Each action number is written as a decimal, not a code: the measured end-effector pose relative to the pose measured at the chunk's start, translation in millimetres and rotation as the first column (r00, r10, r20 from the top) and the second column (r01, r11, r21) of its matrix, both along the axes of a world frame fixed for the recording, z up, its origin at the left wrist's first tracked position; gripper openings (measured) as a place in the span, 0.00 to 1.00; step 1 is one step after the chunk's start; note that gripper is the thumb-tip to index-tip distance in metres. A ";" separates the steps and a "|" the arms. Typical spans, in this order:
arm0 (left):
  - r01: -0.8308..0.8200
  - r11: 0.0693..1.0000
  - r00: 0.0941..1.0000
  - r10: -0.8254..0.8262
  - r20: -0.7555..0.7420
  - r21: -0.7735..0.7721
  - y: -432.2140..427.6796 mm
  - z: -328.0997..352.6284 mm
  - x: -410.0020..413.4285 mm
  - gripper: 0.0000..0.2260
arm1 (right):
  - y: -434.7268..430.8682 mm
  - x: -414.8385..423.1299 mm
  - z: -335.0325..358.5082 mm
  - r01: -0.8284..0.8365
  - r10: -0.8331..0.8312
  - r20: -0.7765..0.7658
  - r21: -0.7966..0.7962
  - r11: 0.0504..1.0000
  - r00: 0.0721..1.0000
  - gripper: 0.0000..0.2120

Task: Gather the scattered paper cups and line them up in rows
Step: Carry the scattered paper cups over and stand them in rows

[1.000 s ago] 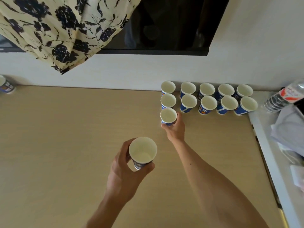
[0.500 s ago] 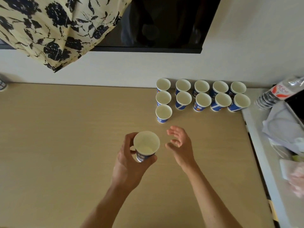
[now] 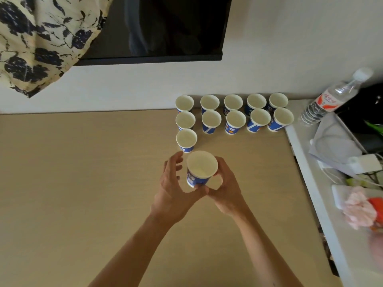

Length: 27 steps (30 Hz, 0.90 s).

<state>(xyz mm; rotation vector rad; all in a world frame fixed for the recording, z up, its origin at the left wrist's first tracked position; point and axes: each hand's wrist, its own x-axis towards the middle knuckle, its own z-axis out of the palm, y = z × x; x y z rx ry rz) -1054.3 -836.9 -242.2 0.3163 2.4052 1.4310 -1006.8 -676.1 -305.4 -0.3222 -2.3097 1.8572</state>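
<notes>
Blue paper cup [image 3: 200,169], print unreadable, in right hand [image 3: 226,191].

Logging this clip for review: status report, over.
Right hand grips paper cup; left hand loose beside it. Cup upright, just short of rows. Nothing in the way.
</notes>
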 end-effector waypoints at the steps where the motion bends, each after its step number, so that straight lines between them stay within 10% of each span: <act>1: -0.012 1.000 1.000 0.012 -0.002 -0.009 -1.9 -0.2 1.3 0.42 | 2.9 -4.3 -5.9 0.065 -0.065 0.003 -0.015 0.998 0.998 0.30; 7: -0.116 0.993 0.993 0.117 0.035 -0.020 -25.0 -9.1 13.7 0.37 | 22.0 -50.1 -50.0 0.370 -0.366 0.094 -0.030 0.929 0.926 0.28; 27: -0.207 0.978 0.977 0.208 0.046 -0.038 -66.8 -24.0 32.3 0.25 | 42.4 -103.0 -98.2 0.449 -0.483 0.073 0.267 0.853 0.873 0.31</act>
